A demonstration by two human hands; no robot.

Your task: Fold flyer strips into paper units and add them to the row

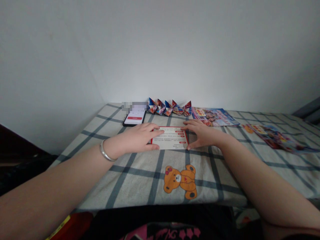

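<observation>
A white sheet of paper or card (170, 140) with a red border, printed lines and red labels lies on the checked cloth in front of me. My left hand (142, 137) rests at its left end, fingers stretched over the upper left part and thumb at the lower left. At the right end is my right hand (200, 131), its fingers spread, with a fingertip by the upper right corner and the thumb by the lower right one. Behind the sheet stands a row of folded glossy paper pieces (170, 108), touching or close together.
A phone (134, 116) with a lit screen lies behind my left hand. Two colourful printed leaflets lie to the right, a nearer one (277, 136) and a farther one (215, 116). The checked tablecloth (135, 180) bears a bear picture (181, 180). A white wall (175, 50) rises behind.
</observation>
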